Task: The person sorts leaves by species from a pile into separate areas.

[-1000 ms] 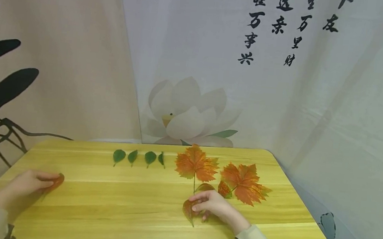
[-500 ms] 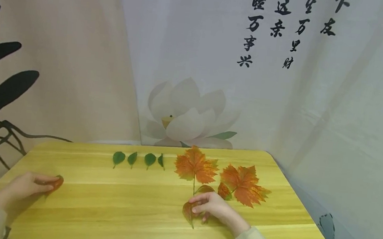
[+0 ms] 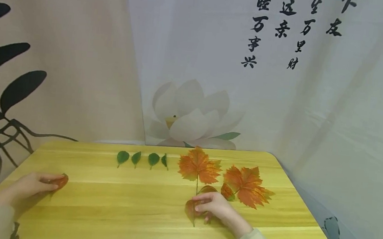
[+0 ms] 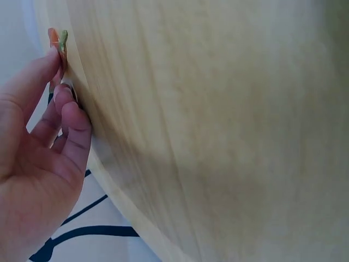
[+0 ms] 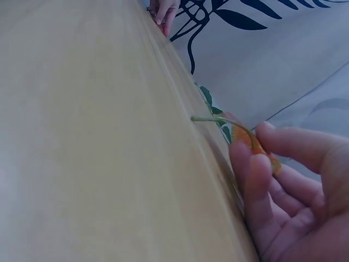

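At the table's left side my left hand (image 3: 32,185) pinches a small orange-red leaf (image 3: 62,181) between thumb and fingers. The left wrist view shows that leaf (image 4: 61,49) edge-on at the fingertips. My right hand (image 3: 219,210) pinches a reddish-brown leaf (image 3: 189,209) near the middle of the table, its tip partly covered by fingers. Seen from the right wrist, a green stem (image 5: 210,118) sticks out from the pinched orange leaf (image 5: 242,136). Just beyond that hand lie another reddish leaf (image 3: 207,189), partly hidden, and a large orange maple leaf (image 3: 199,166) with a long stem.
A second maple leaf (image 3: 250,186) lies further right, beside a small orange-green leaf (image 3: 227,191). Several small green leaves (image 3: 123,157) form a row along the back of the wooden table (image 3: 109,219). Behind it hangs a printed curtain (image 3: 197,58).
Both hands keep their pinch and stay in nearly the same places. The head view has shifted slightly, so the whole scene sits a little further right.
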`<act>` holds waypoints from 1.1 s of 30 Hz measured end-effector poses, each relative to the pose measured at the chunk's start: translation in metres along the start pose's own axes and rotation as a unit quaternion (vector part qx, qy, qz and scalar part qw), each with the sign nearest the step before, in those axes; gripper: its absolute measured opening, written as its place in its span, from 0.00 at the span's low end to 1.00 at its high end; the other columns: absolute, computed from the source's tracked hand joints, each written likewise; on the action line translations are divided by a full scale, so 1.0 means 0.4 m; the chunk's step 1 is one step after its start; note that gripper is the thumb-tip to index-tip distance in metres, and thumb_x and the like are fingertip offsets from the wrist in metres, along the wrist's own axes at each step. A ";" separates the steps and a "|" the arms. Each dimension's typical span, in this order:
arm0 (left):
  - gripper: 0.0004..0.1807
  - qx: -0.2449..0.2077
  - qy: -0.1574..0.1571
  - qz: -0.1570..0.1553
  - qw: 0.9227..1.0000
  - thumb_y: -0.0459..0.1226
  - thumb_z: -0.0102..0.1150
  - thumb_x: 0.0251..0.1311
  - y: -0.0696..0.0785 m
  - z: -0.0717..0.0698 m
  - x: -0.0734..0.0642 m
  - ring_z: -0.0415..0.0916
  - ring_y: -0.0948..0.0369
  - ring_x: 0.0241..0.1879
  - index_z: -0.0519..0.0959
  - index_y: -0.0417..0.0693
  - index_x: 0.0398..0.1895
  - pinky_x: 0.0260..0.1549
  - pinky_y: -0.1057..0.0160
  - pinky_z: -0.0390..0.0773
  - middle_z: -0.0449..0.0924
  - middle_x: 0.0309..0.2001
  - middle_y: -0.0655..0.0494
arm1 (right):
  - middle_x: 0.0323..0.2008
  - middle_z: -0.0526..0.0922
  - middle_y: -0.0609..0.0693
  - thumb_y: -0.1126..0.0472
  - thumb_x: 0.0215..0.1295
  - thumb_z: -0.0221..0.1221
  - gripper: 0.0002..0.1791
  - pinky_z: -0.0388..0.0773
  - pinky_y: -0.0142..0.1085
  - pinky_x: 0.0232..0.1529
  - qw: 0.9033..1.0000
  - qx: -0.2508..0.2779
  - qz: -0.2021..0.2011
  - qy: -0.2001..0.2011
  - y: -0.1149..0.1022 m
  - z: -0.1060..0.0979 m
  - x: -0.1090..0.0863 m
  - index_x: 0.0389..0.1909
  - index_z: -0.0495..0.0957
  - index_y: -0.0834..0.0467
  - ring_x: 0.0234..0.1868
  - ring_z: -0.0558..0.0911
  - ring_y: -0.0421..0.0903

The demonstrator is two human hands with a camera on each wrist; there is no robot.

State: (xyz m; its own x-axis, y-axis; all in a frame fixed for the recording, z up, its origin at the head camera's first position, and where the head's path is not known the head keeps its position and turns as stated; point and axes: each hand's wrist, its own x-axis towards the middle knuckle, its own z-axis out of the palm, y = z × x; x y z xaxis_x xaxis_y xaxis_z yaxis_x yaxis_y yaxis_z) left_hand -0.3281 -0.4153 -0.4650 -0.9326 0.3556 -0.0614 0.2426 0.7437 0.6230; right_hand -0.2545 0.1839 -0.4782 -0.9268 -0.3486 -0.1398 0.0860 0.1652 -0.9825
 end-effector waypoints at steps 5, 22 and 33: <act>0.28 -0.061 -0.005 0.029 0.998 0.33 0.58 0.65 -0.007 0.001 -0.003 0.68 0.83 0.43 0.65 0.16 0.58 0.41 0.79 0.72 0.68 0.54 0.20 | 0.28 0.83 0.53 0.69 0.56 0.66 0.23 0.74 0.28 0.16 1.000 0.019 0.003 0.014 -0.010 0.008 0.008 0.54 0.78 0.68 0.26 0.83 0.44; 0.27 -0.004 0.028 -0.013 1.000 0.36 0.61 0.63 -0.013 -0.006 -0.027 0.75 0.56 0.49 0.70 0.21 0.57 0.38 0.77 0.72 0.71 0.55 0.23 | 0.31 0.86 0.53 0.64 0.57 0.67 0.21 0.75 0.34 0.23 0.999 -0.040 -0.026 -0.007 -0.141 0.142 0.124 0.54 0.81 0.59 0.30 0.85 0.50; 0.26 -0.083 0.027 -0.007 0.996 0.31 0.59 0.64 -0.008 0.019 -0.013 0.75 0.68 0.46 0.67 0.19 0.59 0.40 0.75 0.74 0.69 0.56 0.22 | 0.35 0.87 0.50 0.60 0.59 0.67 0.18 0.79 0.39 0.30 0.998 -0.058 -0.031 -0.018 -0.186 0.265 0.239 0.51 0.83 0.56 0.34 0.85 0.49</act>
State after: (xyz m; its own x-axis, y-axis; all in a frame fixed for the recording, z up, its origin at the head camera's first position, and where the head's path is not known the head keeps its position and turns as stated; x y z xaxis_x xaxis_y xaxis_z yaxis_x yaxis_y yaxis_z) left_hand -0.3220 -0.4151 -0.4727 -0.9494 0.3125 -0.0317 0.1869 0.6431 0.7427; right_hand -0.3108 0.0405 -0.4314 -0.9153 -0.3935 -0.0855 -0.0155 0.2466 -0.9690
